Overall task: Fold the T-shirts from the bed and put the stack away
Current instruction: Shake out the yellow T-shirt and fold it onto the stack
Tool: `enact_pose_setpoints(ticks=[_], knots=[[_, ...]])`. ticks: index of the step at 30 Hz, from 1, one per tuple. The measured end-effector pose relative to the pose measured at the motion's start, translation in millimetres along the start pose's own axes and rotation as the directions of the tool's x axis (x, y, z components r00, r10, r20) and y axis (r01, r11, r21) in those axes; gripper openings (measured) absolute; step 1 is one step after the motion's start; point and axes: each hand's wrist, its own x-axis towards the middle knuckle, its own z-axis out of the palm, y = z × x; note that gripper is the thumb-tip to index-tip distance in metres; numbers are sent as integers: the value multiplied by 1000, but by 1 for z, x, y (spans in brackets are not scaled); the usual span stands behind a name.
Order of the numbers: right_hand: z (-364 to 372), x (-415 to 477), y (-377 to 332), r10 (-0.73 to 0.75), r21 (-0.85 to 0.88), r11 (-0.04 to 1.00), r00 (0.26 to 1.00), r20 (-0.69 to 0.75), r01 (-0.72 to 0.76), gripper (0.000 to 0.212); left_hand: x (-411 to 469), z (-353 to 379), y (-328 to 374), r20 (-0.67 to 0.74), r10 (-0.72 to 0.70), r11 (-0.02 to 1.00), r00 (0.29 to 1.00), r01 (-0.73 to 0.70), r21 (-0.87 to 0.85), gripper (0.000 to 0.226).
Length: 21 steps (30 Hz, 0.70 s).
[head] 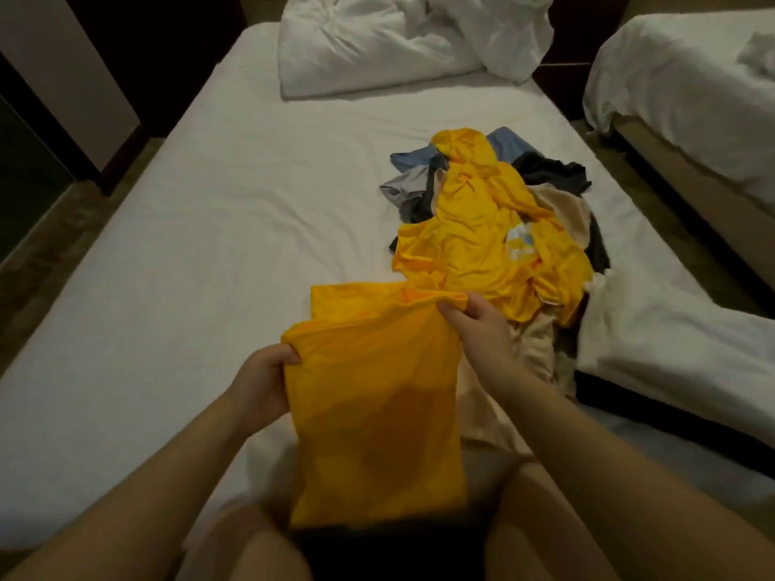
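Because the yellow T-shirt (pixel 369 396) sags limp where it is held, it is likely light, soft and a little slippery: the left grip (pixel 268 383) curls round its left edge, and the right grip (pixel 478 329) pinches a bunched fold at its top. Holding it at seams or corners should keep it spread; the unfolded pile (pixel 495 228) lies on the bed (pixel 209 245) just beyond the right grip.

The bed (pixel 209 224) has a white sheet. A crumpled white blanket (pixel 398 39) sits at 12 o'clock. A messy pile of T-shirts (pixel 482 228) lies at 2 o'clock, yellow on top. More white bedding (pixel 654 341) lies at 4 o'clock.
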Motion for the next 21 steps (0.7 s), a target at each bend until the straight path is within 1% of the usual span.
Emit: enact_pose_setpoints(ticks=[2, 3, 4, 6, 7, 8, 9, 10, 11, 12, 13, 14, 16, 17, 19, 20, 21], knots=[[15, 45, 16, 58, -21, 998, 998, -4, -58, 8, 39, -3, 11, -32, -67, 996, 997, 65, -58, 38], [21, 65, 25, 81, -61, 995, 996, -22, -82, 4, 58, -4, 15, -51, -99, 991, 994, 94, -94, 37], [27, 83, 36, 98, -104, 989, 994, -46, -103, 3, 76, -6, 17, -60, -124, 985, 990, 116, -129, 39], [36, 109, 57, 148, -190, 968, 984, -96, -164, 14, 102, -12, 16, -58, -156, 974, 986, 143, -178, 46], [40, 117, 66, 158, -252, 951, 981, -110, -181, 17, 111, -16, 13, -19, -161, 963, 987, 153, -222, 55], [43, 122, 72, 149, -315, 932, 982, -118, -180, 18, 117, -22, 10, 5, -165, 951, 986, 161, -264, 69], [45, 123, 74, 137, -354, 919, 983, -123, -172, 19, 118, -26, 7, 56, -175, 934, 983, 183, -306, 79], [45, 123, 75, 110, -367, 918, 986, -124, -149, 19, 118, -32, 3, 98, -162, 917, 982, 186, -354, 76], [46, 122, 77, 80, -371, 921, 989, -124, -121, 19, 115, -35, -3, 135, -147, 895, 980, 189, -404, 68], [46, 120, 78, 53, -369, 925, 991, -125, -96, 18, 111, -39, -11, 142, -129, 877, 981, 180, -446, 64], [44, 118, 80, 42, -359, 930, 991, -129, -86, 16, 104, -36, -17, 151, -127, 867, 980, 183, -463, 64], [43, 116, 80, 43, -347, 934, 991, -123, -84, 13, 98, -36, -25, 140, -133, 875, 981, 183, -449, 66], [38, 112, 80, 90, -318, 941, 992, -87, -113, 9, 88, -36, -38, 60, -176, 920, 983, 185, -346, 66], [36, 111, 80, 123, -295, 946, 991, -61, -135, 10, 82, -33, -38, 8, -191, 946, 982, 186, -264, 72], [34, 107, 77, 181, -280, 944, 983, 3, -173, 14, 79, -22, -34, -77, -162, 985, 984, 157, -67, 96], [33, 105, 74, 198, -288, 940, 980, 29, -181, 17, 81, -18, -32, -100, -134, 991, 986, 135, 9, 96], [33, 103, 69, 205, -281, 942, 978, 44, -185, 17, 81, -11, -28, -111, -96, 994, 989, 101, 42, 81]])
